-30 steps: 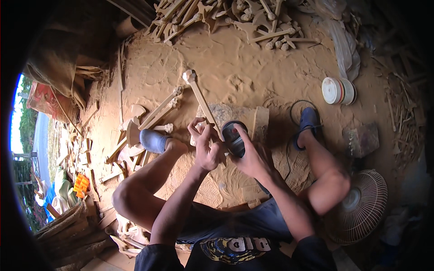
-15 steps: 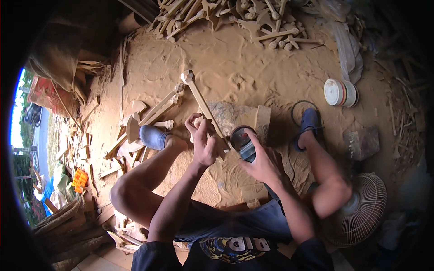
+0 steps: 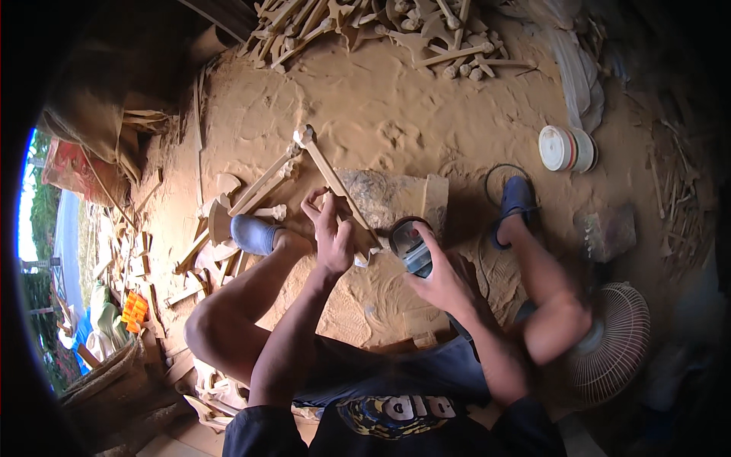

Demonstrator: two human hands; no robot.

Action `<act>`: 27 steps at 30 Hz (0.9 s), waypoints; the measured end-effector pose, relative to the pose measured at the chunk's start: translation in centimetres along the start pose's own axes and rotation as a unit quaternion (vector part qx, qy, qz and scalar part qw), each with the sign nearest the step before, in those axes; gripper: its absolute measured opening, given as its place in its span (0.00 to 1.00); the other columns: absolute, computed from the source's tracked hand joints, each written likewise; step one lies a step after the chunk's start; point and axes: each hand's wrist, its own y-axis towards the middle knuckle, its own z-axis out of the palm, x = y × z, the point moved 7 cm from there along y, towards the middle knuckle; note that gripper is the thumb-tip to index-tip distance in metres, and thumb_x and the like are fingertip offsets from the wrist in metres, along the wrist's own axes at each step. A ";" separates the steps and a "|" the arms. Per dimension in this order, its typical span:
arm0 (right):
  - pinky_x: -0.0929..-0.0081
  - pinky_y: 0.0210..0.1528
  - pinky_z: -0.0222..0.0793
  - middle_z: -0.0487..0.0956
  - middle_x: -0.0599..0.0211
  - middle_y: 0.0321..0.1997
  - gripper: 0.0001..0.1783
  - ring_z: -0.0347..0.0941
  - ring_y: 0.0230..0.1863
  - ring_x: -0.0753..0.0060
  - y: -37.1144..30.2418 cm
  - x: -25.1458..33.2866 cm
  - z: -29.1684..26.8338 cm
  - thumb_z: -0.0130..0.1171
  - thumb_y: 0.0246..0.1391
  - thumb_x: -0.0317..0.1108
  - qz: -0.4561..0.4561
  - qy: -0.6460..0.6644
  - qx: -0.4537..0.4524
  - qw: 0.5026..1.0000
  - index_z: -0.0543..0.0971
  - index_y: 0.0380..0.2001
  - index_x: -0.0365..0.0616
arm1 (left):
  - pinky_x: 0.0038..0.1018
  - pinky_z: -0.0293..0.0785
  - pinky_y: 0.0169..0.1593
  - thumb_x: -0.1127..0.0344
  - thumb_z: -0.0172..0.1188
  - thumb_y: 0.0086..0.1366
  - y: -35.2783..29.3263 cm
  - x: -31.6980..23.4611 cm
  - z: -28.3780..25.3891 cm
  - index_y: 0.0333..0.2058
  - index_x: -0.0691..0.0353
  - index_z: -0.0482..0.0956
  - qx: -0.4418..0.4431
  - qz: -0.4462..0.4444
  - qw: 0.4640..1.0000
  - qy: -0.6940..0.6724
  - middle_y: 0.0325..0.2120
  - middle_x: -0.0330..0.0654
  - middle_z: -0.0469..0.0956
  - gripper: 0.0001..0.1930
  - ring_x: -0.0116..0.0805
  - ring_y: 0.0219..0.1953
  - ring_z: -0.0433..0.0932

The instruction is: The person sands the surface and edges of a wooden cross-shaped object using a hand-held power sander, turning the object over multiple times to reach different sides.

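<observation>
My left hand is closed round a pale carved wooden piece, whose near end shows below the fingers; the rest is mostly hidden. Beside that hand a long wooden bar with a knobbed far end slants up and left; whether the hand also grips it I cannot tell. My right hand is wrapped round a dark power tool with a round head, like a grinder or sander. The tool's head sits just right of the held piece's end. Behind both hands lies a worn flat block.
Sawdust covers the floor. Wooden parts lie by my left foot, with a larger pile at the far side. A white tub lies at right; a cable loops near my right foot. A caged fan stands beside my right knee.
The view has shifted slightly. My left hand and the wooden piece have turned a little, bringing the piece's near end a different face up. The right hand keeps its hold on the tool.
</observation>
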 end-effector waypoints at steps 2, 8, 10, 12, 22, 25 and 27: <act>0.45 0.53 0.80 0.84 0.40 0.57 0.50 0.82 0.54 0.33 0.0 -0.6 0.3 0.74 0.53 0.38 0.026 -0.023 0.017 0.999 0.62 0.77 0.53 | 0.47 0.54 0.74 0.60 0.53 0.55 0.8 0.4 -0.3 0.51 0.66 0.79 0.075 0.008 0.996 0.039 0.58 0.55 0.66 0.26 0.56 0.70 0.53; 0.60 0.73 0.68 0.74 0.47 0.72 0.53 0.73 0.71 0.50 -0.1 0.1 -1.6 0.75 0.51 0.27 -0.087 0.133 -0.088 0.983 0.61 0.78 0.46 | 0.41 0.43 0.82 0.56 0.57 0.76 2.7 -0.8 -1.6 0.78 0.61 0.60 0.253 -0.132 0.938 -0.197 0.83 0.49 0.48 0.37 0.47 0.83 0.47; 0.60 0.73 0.68 0.74 0.47 0.71 0.52 0.74 0.70 0.51 0.3 0.0 -1.4 0.76 0.51 0.27 -0.105 0.141 -0.083 0.981 0.62 0.77 0.45 | 0.38 0.57 0.79 0.71 0.56 0.74 2.7 -0.9 -2.9 0.76 0.64 0.63 0.178 -0.141 0.961 -0.158 0.78 0.56 0.60 0.33 0.48 0.78 0.62; 0.61 0.73 0.68 0.75 0.47 0.71 0.52 0.74 0.70 0.53 0.7 0.6 -1.0 0.76 0.50 0.27 -0.133 0.146 -0.078 0.977 0.62 0.77 0.44 | 0.42 0.75 0.67 0.74 0.57 0.72 3.5 -2.4 -3.6 0.72 0.67 0.67 0.275 -0.127 0.944 0.129 0.63 0.64 0.77 0.30 0.54 0.64 0.79; 0.55 0.62 0.77 0.84 0.45 0.59 0.51 0.82 0.60 0.43 3.2 1.5 -0.8 0.78 0.49 0.38 -0.104 0.076 -0.003 0.992 0.66 0.75 0.48 | 0.49 0.81 0.40 0.68 0.56 0.76 2.9 -5.4 -2.1 0.62 0.63 0.78 0.216 0.095 0.967 0.100 0.31 0.61 0.85 0.18 0.62 0.35 0.86; 0.57 0.65 0.76 0.83 0.46 0.62 0.52 0.81 0.64 0.46 3.5 1.8 -1.2 0.79 0.48 0.37 -0.059 0.061 0.023 0.996 0.66 0.74 0.45 | 0.49 0.81 0.42 0.67 0.58 0.76 2.9 -7.3 -1.1 0.61 0.61 0.79 0.256 0.093 0.956 0.109 0.34 0.60 0.85 0.18 0.62 0.37 0.86; 0.55 0.64 0.77 0.84 0.45 0.60 0.52 0.81 0.63 0.43 3.6 2.2 -1.1 0.80 0.48 0.39 -0.045 0.039 0.028 0.998 0.66 0.74 0.46 | 0.50 0.82 0.42 0.65 0.59 0.76 2.6 -7.8 -0.9 0.61 0.59 0.80 0.261 0.121 0.951 0.117 0.35 0.60 0.86 0.18 0.62 0.39 0.86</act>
